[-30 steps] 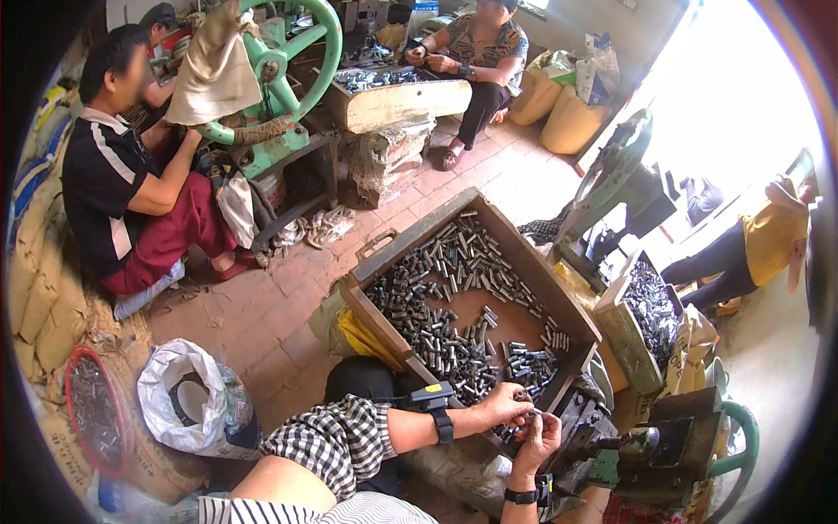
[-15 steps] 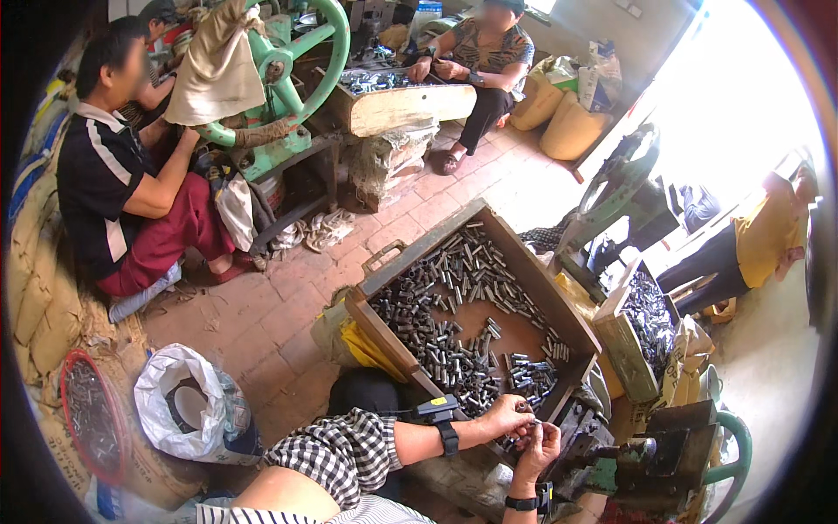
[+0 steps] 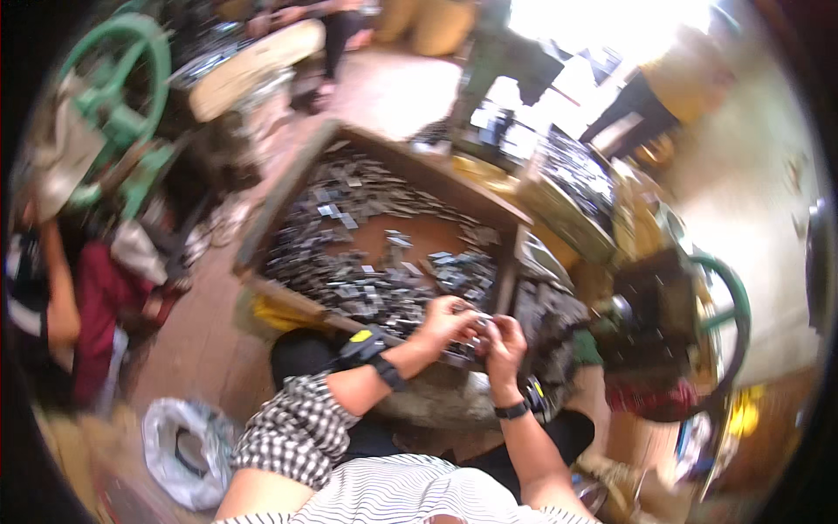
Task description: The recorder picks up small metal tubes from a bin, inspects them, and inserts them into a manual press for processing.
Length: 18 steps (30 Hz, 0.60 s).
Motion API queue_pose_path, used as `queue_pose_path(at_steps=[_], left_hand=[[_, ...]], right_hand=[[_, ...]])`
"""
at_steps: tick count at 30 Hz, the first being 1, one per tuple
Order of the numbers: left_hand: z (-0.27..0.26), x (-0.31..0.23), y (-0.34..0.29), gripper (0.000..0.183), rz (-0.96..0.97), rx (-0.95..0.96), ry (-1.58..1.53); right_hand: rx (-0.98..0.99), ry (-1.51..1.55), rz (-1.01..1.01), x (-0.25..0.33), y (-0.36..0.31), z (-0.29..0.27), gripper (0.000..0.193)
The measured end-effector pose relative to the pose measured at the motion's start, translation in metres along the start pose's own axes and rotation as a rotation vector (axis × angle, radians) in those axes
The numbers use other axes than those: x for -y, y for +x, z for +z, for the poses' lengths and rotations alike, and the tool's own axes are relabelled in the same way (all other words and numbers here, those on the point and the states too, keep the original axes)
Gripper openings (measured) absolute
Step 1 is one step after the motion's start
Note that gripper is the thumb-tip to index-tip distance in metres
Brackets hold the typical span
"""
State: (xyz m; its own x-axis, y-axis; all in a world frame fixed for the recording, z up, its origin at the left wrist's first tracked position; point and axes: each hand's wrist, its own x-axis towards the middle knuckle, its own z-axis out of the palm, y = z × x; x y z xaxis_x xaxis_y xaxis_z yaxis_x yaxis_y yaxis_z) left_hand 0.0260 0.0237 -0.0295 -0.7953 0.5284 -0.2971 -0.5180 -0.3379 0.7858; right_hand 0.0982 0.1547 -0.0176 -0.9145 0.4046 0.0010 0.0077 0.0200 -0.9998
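My left hand (image 3: pixel 447 323) and my right hand (image 3: pixel 505 346) meet over the near right corner of a wooden tray (image 3: pixel 428 172). Both are closed, fingertips almost touching, around a small shiny metal piece (image 3: pixel 479 321); blur hides its exact shape. Heaps of short metal tubes (image 3: pixel 367 293) cover much of the tray's bottom, with a bare reddish patch in the middle. Each wrist wears a dark strap with a small device. A black-and-white checked sleeve (image 3: pixel 292 428) covers part of my left arm.
Right of my hands stands a dark machine (image 3: pixel 650 319) with a green handwheel (image 3: pixel 742 314). Beyond it, a wooden box (image 3: pixel 559 205) holds metal parts. A white sack (image 3: pixel 179 454) stands at lower left. People sit or stand by a green wheel press (image 3: pixel 122 105) and the bright doorway.
The view has swung right and lower, so the tray appears further left and my lap shows. My hands stay together, holding the small piece. The picture is now blurred.
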Motion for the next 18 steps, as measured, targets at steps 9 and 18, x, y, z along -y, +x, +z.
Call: queue_pose_path(at_steps=[9, 18], left_hand=[[-0.008, 0.003, -0.006, 0.019, 0.092, 0.071, 0.170], [0.019, -0.003, -0.013, 0.015, 0.125, -0.031, 0.352]], right_hand=[[-0.266, -0.092, -0.168, 0.128, -0.118, -0.126, 0.019], [-0.917, -0.427, -0.726, 0.168, -0.116, -0.282, 0.026]])
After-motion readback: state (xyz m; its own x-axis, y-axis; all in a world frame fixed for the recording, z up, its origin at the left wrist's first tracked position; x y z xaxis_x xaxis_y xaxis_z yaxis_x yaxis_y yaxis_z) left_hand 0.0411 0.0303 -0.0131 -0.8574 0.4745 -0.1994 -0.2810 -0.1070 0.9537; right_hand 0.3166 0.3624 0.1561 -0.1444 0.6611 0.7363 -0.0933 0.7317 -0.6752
